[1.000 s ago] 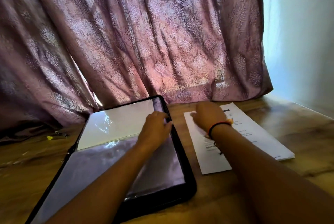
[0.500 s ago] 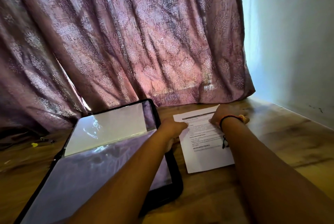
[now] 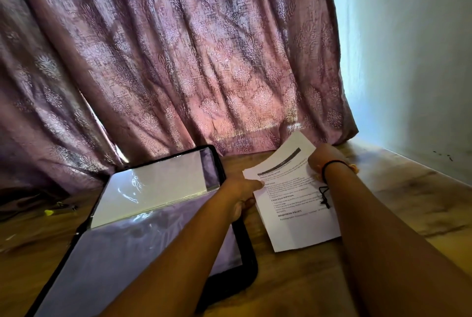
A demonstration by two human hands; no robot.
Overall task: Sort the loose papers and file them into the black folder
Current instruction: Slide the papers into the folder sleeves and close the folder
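Note:
The black folder lies open on the wooden table, left of centre, with clear plastic sleeves and a white sheet inside the far sleeve. To its right lie the loose printed papers. My left hand grips their left edge. My right hand pinches the top sheet near its far right edge, and that sheet's far end is lifted off the stack. A black cord bracelet hangs from my right wrist.
A mauve patterned curtain hangs right behind the table's far edge. A pale wall bounds the right side. A small yellow-tipped object lies at the far left.
My left hand has left the folder sleeve and taken the papers' left edge. My right hand has raised the far end of the top sheet. The view has shifted right.

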